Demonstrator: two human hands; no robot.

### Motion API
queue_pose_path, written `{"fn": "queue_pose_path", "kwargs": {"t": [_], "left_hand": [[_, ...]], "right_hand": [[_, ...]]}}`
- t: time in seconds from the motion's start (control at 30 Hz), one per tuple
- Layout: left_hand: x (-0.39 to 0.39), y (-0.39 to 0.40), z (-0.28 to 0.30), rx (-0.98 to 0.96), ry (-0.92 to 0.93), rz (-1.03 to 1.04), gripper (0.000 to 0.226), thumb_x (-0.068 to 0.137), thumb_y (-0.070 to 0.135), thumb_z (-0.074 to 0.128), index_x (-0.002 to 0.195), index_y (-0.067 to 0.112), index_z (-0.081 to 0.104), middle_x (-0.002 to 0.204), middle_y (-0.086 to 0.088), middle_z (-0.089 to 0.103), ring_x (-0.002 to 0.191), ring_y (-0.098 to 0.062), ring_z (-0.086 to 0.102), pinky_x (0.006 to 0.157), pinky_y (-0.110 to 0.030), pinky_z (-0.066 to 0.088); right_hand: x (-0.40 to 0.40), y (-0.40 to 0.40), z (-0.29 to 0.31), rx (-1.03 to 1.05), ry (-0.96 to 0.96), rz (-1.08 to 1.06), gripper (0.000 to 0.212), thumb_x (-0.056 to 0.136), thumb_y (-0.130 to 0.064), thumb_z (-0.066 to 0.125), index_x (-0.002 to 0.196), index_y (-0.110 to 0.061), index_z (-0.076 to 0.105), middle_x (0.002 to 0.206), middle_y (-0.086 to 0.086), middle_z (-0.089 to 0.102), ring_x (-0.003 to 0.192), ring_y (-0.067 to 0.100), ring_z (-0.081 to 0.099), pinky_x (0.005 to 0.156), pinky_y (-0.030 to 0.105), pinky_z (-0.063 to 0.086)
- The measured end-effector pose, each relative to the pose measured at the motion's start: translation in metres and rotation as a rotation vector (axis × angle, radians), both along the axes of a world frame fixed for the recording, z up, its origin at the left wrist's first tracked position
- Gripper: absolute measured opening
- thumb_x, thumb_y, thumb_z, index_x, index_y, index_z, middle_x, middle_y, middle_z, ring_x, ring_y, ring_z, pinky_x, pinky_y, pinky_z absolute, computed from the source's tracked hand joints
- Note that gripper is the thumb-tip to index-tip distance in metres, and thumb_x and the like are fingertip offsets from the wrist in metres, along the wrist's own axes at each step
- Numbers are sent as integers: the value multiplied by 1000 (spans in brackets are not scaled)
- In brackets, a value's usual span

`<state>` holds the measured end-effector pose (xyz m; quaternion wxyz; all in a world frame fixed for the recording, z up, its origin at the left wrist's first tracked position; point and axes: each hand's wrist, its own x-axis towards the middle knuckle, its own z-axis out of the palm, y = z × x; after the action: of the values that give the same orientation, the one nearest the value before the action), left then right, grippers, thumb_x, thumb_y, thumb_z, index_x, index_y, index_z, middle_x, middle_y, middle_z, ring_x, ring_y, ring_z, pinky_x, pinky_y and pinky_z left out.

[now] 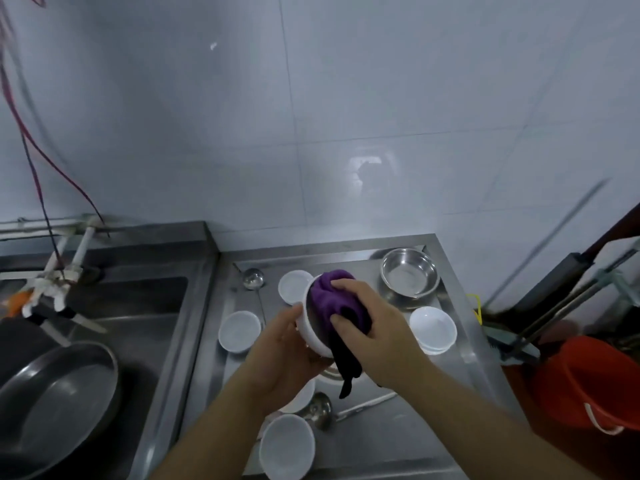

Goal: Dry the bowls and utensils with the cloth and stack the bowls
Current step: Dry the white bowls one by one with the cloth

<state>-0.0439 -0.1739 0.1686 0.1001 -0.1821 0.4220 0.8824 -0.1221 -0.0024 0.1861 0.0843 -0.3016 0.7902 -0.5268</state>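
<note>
Right hand (372, 327) presses cloth (334, 297) into bowl (310, 332); ladles (320, 412) nearby.

The steel worktop (398, 441) has a raised rim and stands just beside a sink. On it rest a steel bowl (409, 273) at the far right corner, single white bowls at the far middle (294, 286), left (239, 331) and near edge (286, 446), a white stack (433, 329) at right, and two ladles (252, 278) (320, 412).
</note>
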Motion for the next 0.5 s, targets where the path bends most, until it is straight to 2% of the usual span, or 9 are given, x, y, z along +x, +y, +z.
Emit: {"fn": "queue_pose_path", "kwargs": {"t": [0.07, 0.17, 0.27, 0.33, 0.4, 0.5], "left_hand": [[11, -16, 1, -21, -4, -25, 60, 106, 51, 51, 151, 12, 55, 152, -26, 54, 136, -39, 56, 110, -49, 49], [27, -29, 7, -34, 19, -88, 72, 95, 63, 64, 151, 18, 56, 154, -22, 54, 139, -38, 55, 113, -51, 48], [39, -34, 14, -13, 76, -138, 87, 86, 69, 71, 153, 17, 52, 155, -24, 52, 142, -41, 52, 115, -55, 46], [44, -37, 18, 21, 132, -147, 94, 85, 67, 74, 158, 16, 45, 156, -28, 49, 144, -46, 48, 117, -61, 43], [47, -38, 24, 52, 186, -136, 97, 81, 65, 79, 158, 15, 45, 156, -28, 49, 143, -47, 48, 117, -64, 41], [49, -39, 36, 19, 244, -76, 102, 76, 66, 82, 157, 15, 46, 155, -25, 51, 144, -46, 47, 119, -65, 37]], "right_hand": [[13, -11, 8, -13, 17, -10, 44, 92, -34, 67, 134, -45, 57, 109, -29, 66, 102, 5, 65, 83, 19, 56], [31, -22, 16, 20, 93, 14, 48, 92, -32, 66, 137, -43, 58, 111, -28, 65, 99, 5, 65, 83, 15, 51], [43, -26, 25, 77, 215, 114, 53, 92, -22, 67, 141, -38, 58, 123, -26, 64, 110, -1, 61, 94, 12, 46], [45, -28, 34, 135, 318, 218, 54, 93, -14, 67, 144, -31, 59, 137, -17, 63, 124, 2, 58, 105, 19, 45], [44, -32, 45, 223, 432, 296, 54, 95, -10, 65, 147, -22, 59, 146, -7, 61, 135, 14, 55, 113, 29, 44], [42, -45, 61, 341, 528, 301, 51, 99, -13, 60, 150, -20, 56, 150, -3, 60, 136, 18, 54, 114, 32, 45]]}}
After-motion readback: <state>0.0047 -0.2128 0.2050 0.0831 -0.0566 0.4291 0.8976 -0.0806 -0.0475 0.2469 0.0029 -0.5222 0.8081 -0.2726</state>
